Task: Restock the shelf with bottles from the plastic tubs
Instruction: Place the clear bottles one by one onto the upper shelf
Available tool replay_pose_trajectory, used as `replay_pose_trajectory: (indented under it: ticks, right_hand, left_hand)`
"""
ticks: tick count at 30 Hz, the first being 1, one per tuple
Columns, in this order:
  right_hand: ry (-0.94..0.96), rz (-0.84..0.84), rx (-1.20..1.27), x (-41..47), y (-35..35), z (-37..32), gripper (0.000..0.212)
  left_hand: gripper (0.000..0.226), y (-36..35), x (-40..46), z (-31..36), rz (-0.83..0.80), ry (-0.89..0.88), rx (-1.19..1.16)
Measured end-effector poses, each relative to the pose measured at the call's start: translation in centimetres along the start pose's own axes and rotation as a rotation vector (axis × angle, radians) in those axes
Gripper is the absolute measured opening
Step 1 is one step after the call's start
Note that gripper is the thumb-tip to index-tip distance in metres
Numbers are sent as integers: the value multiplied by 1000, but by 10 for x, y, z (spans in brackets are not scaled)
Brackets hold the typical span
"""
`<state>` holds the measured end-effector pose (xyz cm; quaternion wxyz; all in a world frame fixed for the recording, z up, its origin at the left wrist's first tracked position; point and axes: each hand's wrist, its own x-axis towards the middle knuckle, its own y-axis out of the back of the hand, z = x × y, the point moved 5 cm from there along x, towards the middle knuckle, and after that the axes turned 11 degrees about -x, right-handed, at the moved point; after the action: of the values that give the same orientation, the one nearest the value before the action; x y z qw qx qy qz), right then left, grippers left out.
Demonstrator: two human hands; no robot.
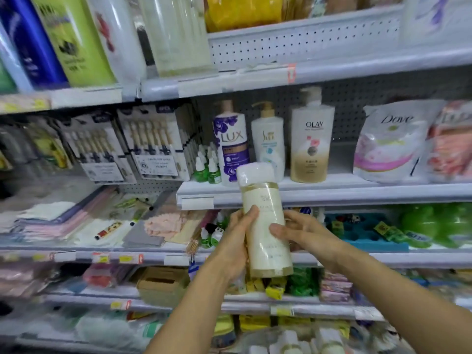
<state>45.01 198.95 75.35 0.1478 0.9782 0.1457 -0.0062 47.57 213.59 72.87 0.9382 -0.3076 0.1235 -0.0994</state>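
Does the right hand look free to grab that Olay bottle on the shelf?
Probably not right now. The right hand and left hand both hold the cream bottle. The Olay bottle stands unblocked above, so the way looks open once the right hand lets go.

The bottle (265, 226) in the hands is creamy white with a white cap and thin gold bands. On the pale grey shelf (332, 192) stand a purple and white bottle (231, 144), a white and gold bottle (310, 146), and a white pouch (388, 146) with pink swirls.
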Motion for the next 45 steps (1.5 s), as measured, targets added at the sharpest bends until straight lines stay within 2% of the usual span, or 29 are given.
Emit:
replay_pose_trajectory:
  ticks: [3, 8, 11, 17, 22, 26, 31, 34, 39, 45]
  right_hand:
    - [83, 37, -14, -2, 13, -35, 61]
    - [199, 62, -52, -8, 30, -81, 42]
    - [256, 93, -104, -7, 38, -107, 53]
    - [343, 137, -115, 4, 49, -166, 56]
    - [405, 185, -167, 18, 52, -215, 38]
    - [436, 203, -207, 35, 55, -244, 36]
    - [483, 266, -228, 61, 62, -285, 36]
    - [539, 289, -236, 78, 66, -309, 31]
    - [611, 326, -202, 111, 74, -342, 46]
    - [622, 349, -187, 149, 91, -361, 58]
  left_hand:
    - [67, -22, -8, 29, -63, -65, 32]
    - [68, -51, -24, 71, -126, -173, 168]
    - [70, -68, -31, 98, -122, -262, 261]
    - [68, -98, -39, 160, -105, -398, 355]
    - [75, -113, -40, 205, -103, -462, 366]
    - [80, -120, -34, 237, -79, -481, 401]
    - [64, -133, -24, 286, -86, -552, 448]
    - [70, -140, -18, 314, -92, -600, 588]
    - [57, -152, -2, 356, -147, -678, 646]
    - [56, -163, 35, 381, -195, -716, 585]
